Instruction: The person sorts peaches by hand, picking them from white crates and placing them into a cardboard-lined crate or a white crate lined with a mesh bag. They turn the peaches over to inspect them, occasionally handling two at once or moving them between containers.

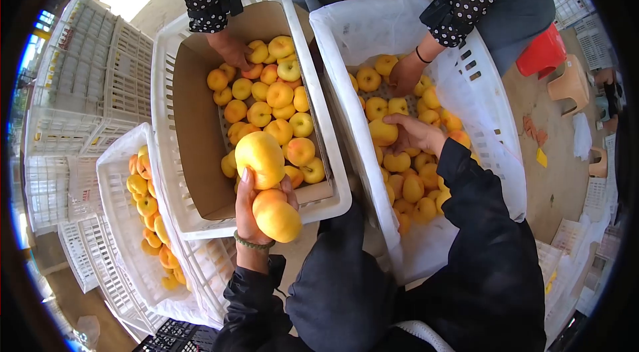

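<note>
My left hand (247,222) holds two yellow peaches, an upper peach (259,158) and a lower peach (277,217), over the near end of a white crate (163,152). Cardboard (200,182) lines that crate, and many loose peaches (279,94) lie inside. Over the right-hand crate (502,179), lined with white sheeting, my right hand (419,134) has its fingers around another yellow peach (383,132). More peaches (413,187) lie beneath it. My right fingertips are partly hidden by that peach.
Across from me, a co-worker's hands reach into both crates: one hand (229,50) in the cardboard-lined crate, the other hand (407,74) in the right one. A third peach crate (110,185) stands at left. Stacked crates (80,79), a red stool (542,51) and a beige stool (570,84) stand around.
</note>
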The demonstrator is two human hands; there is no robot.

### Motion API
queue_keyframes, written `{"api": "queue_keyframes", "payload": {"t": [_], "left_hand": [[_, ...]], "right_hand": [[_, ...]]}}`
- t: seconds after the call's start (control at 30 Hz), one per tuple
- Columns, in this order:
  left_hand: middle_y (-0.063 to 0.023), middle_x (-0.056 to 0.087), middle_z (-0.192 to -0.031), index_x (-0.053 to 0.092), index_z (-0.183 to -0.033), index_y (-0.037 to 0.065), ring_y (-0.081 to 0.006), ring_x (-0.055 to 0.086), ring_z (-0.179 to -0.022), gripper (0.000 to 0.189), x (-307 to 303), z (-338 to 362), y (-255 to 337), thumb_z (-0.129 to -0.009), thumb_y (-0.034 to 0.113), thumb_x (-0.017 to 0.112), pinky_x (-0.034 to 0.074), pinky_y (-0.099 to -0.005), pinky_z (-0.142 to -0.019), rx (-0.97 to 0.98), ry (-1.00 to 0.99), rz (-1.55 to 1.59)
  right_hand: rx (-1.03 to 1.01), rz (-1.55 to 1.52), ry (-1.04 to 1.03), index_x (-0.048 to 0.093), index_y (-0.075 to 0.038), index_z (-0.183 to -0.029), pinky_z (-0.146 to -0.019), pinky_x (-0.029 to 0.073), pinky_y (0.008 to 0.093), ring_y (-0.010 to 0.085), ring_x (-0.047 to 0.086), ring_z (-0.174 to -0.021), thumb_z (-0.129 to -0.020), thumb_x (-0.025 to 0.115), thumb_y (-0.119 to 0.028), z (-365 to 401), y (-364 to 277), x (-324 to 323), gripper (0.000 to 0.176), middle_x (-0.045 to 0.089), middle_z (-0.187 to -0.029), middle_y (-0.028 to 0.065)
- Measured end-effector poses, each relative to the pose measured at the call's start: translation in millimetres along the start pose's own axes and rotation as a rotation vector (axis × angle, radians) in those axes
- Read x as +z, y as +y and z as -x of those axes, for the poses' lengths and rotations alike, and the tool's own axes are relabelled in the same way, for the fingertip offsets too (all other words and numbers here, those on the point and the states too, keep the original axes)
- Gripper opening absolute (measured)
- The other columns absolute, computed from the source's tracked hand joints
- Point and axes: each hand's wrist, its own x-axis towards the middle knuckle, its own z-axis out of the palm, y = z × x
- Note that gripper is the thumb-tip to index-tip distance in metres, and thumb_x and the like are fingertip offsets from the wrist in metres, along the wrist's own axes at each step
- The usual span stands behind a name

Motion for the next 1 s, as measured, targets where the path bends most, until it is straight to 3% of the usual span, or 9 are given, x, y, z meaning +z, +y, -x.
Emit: {"api": "queue_keyframes", "payload": {"t": [0.07,0.1,0.2,0.4,0.47,0.53,0.73,0.87,1.0], "left_hand": [[-0.0117,0.053,-0.083,0.046,-0.11,0.005,-0.0199,0.054,-0.05,0.051,8,0,-3,-0.092,0.052,0.036,0.046,-0.0273,-0.04,0.003,0.095,-0.021],[-0.0154,0.054,-0.094,0.044,-0.114,0.004,-0.0196,0.055,-0.05,0.053,1,-2,-3,-0.092,0.052,0.037,0.047,-0.0266,-0.041,0.053,-0.122,-0.109],[-0.0198,0.051,-0.111,0.042,-0.121,0.004,-0.0192,0.055,-0.05,0.057,12,0,-3,-0.091,0.052,0.038,0.047,-0.0267,-0.04,0.06,-0.137,-0.116],[-0.0248,0.021,-0.146,0.033,-0.135,0.006,-0.0177,0.057,-0.057,0.071,34,6,-5,-0.088,0.059,0.04,0.049,-0.0263,-0.047,0.127,-0.407,-0.16],[-0.0218,0.058,-0.098,0.037,-0.132,0.007,-0.0227,0.055,-0.055,0.074,22,9,-12,-0.086,0.065,0.038,0.045,-0.0293,-0.047,0.012,-0.364,-0.176],[-0.0184,0.059,-0.08,0.046,-0.116,-0.002,-0.0254,0.06,-0.065,0.067,19,10,-11,-0.085,0.058,0.046,0.051,-0.0334,-0.059,-0.036,-0.488,0.013],[-0.0154,0.059,-0.083,0.047,-0.117,0.004,-0.0202,0.052,-0.046,0.079,18,19,-13,-0.072,0.069,0.055,0.042,-0.0292,-0.039,0.05,-0.315,0.134],[-0.0098,0.055,-0.082,0.046,-0.105,0.008,-0.0174,0.042,-0.037,0.054,22,25,-8,-0.08,0.056,0.052,0.032,-0.0246,-0.03,0.194,-0.162,0.027],[-0.0104,0.056,-0.085,0.047,-0.104,0.008,-0.0178,0.044,-0.037,0.053,15,26,-9,-0.08,0.055,0.053,0.034,-0.0251,-0.03,0.201,-0.056,0.026]], "right_hand": [[-0.043,-0.143,-0.197,0.057,-0.004,-0.101,-0.053,0.047,0.0323,0.0254,0.058,-0.06,-0.08,0.035,-0.07,33,-20,7,0.073,0.06,-0.073,0.0165],[-0.041,-0.293,-0.181,0.058,-0.004,-0.092,-0.046,0.043,0.0296,0.0229,0.054,-0.051,-0.077,0.03,-0.078,58,-37,34,0.081,0.057,-0.063,0.0149],[-0.184,-0.388,-0.402,0.059,-0.007,-0.095,-0.044,0.042,0.0303,0.0237,0.055,-0.05,-0.078,0.03,-0.079,86,-55,70,0.08,0.059,-0.065,0.0152],[-0.191,-0.353,-0.205,0.059,-0.007,-0.098,-0.042,0.043,0.0306,0.0222,0.056,-0.048,-0.08,0.023,-0.079,102,-62,159,0.082,0.06,-0.065,0.014],[-0.181,-0.25,-0.154,0.059,-0.008,-0.099,-0.042,0.043,0.0307,0.0217,0.055,-0.046,-0.08,0.022,-0.079,94,-56,183,0.082,0.059,-0.063,0.0127],[-0.126,-0.095,-0.151,0.057,-0.005,-0.102,-0.044,0.048,0.0293,0.0209,0.06,-0.051,-0.083,0.017,-0.076,88,-51,193,0.084,0.062,-0.067,0.0134],[-0.17,0.319,-0.116,0.055,0.004,-0.101,-0.052,0.055,0.0318,0.0258,0.067,-0.066,-0.084,0.036,-0.07,113,-77,188,0.079,0.063,-0.078,0.0206],[0.088,1.053,0.089,0.055,0.003,-0.103,-0.06,0.054,0.0335,0.0278,0.066,-0.079,-0.083,0.061,-0.034,91,-77,94,0.043,0.064,-0.09,0.0184],[0.061,1.615,0.28,0.052,-0.007,-0.12,-0.076,0.048,0.0409,0.0333,0.059,-0.094,-0.072,0.065,-0.021,26,11,12,0.052,0.062,-0.102,0.0172]]}}
